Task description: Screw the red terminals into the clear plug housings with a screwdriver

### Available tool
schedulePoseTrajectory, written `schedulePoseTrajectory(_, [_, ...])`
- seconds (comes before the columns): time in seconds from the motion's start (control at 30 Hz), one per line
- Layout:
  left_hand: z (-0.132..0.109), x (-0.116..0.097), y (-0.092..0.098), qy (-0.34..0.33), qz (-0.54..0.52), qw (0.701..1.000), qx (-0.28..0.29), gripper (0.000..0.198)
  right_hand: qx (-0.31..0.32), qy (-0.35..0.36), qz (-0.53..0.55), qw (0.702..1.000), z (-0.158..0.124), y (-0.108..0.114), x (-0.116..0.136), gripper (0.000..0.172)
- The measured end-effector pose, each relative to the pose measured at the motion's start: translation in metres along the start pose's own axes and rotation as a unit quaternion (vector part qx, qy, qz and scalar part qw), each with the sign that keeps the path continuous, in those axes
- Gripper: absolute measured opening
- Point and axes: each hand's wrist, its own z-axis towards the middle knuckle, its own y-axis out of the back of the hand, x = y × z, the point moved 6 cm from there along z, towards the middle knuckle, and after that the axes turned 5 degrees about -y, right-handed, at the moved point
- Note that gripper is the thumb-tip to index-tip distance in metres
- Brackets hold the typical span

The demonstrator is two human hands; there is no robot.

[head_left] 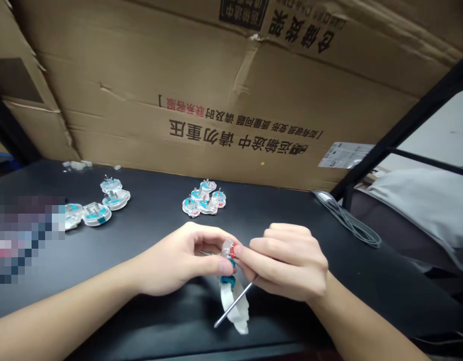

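My left hand (179, 263) and my right hand (287, 260) meet above the black table (149, 225), both pinching a small clear plastic plug part (228, 255) with red and teal inserts. A thin metal rod (233, 304), like a screwdriver shaft, slants down from under my right hand's fingers. A white piece (237, 308) hangs below the part. Fingers of both hands are curled closed around the part.
A cluster of similar clear plug parts (204, 197) lies behind my hands, another group (99, 205) at the left. A big cardboard box (231, 90) walls the back. A grey cable (348, 220) runs at the right by a black frame (404, 125). A blurred patch covers the left edge.
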Motion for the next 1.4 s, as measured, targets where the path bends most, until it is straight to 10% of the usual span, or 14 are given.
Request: schedulePoseTrajectory(1.4, [-0.003,-0.007,0.01,-0.067,0.151,0.982,-0.095,0.035,0.024,-0.161,0.13,0.978,-0.002,-0.011,-0.018,0.013])
